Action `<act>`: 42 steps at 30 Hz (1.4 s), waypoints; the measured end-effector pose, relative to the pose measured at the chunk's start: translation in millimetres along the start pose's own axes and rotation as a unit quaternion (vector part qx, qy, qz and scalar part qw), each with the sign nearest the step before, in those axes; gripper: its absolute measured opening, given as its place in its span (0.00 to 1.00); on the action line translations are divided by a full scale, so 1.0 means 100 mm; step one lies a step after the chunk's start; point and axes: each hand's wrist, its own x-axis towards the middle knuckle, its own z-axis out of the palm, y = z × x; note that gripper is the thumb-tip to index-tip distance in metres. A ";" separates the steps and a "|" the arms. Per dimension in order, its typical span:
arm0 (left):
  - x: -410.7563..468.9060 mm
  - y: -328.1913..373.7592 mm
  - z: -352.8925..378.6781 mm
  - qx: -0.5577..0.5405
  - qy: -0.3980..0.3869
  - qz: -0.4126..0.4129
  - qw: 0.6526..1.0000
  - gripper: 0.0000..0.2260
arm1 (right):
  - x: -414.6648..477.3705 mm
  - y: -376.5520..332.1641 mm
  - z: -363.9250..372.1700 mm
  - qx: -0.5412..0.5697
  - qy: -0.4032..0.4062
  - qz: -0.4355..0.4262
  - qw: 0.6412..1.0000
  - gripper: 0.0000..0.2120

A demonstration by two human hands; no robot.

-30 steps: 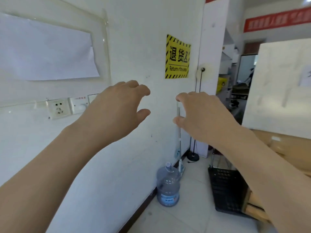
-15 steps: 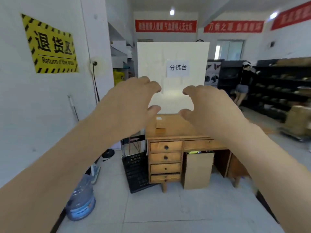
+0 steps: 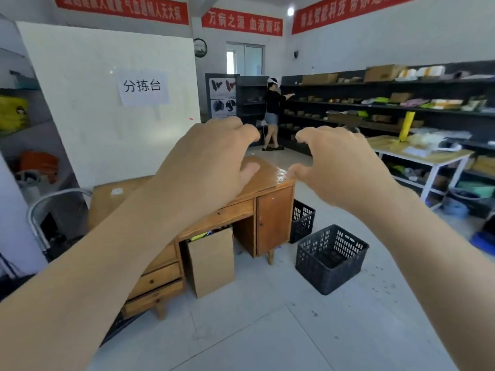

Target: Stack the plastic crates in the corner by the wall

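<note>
While both arms reach forward, left hand (image 3: 211,167) and right hand (image 3: 340,170) hover released, fingers curled; 2 black crates (image 3: 330,257) now appear on the floor.

The room before me is brightly and evenly lit. A ceiling lamp (image 3: 290,11) at one o'clock flares white, and the window (image 3: 244,59) at twelve is blown out. Glare sits on the counter (image 3: 278,174) top. Shadows on the floor (image 3: 267,330) are soft. Walls bow at the edges; my forearms look stretched and slightly soft.
</note>
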 end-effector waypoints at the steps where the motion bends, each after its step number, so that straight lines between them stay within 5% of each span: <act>1: 0.14 0.04 0.10 -0.003 0.002 0.013 1.000 0.18 | 0.06 0.11 0.05 -0.006 0.001 0.013 1.000 0.20; 16: 2.01 0.46 1.23 -0.052 0.057 0.130 0.988 0.19 | 1.02 1.56 0.54 -0.071 0.041 0.118 0.990 0.19; 42: 4.65 2.37 2.90 0.024 0.106 -0.026 0.994 0.20 | 2.85 5.12 1.47 0.032 0.078 -0.040 0.996 0.22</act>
